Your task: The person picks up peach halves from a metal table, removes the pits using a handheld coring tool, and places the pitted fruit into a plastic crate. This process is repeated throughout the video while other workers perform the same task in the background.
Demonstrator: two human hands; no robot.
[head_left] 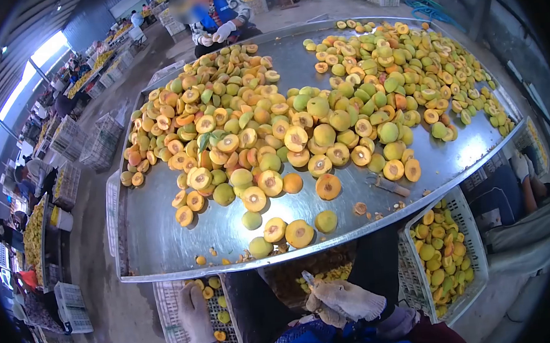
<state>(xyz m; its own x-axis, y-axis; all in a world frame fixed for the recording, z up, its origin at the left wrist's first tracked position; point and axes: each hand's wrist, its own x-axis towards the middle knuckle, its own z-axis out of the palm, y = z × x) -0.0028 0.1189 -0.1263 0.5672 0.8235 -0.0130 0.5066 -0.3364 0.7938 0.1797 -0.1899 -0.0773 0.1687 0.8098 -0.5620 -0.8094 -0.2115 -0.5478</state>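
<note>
My left hand [196, 316], in a pale glove, is over the left crate [171, 325] at the bottom left, slightly blurred, its fingers stretched out beside some fruit halves. At the bottom centre my right hand [346, 299], gloved too, is closed around a small tool [308, 277] whose pale tip sticks out. It is below the edge of the metal table [164, 227]. Cut fruit halves [270, 182] and uncut yellow-green fruits [223, 194] are heaped on the table. Beneath my right hand, more fruit pieces [336, 273] show near the floor.
A full crate of fruit [443, 255] is at the lower right. A short brown piece [391, 186] lies on the table near its front edge. Across the table sits a person [229, 12] with gloved hands. Other people, tables and stacked crates [68, 138] line the left.
</note>
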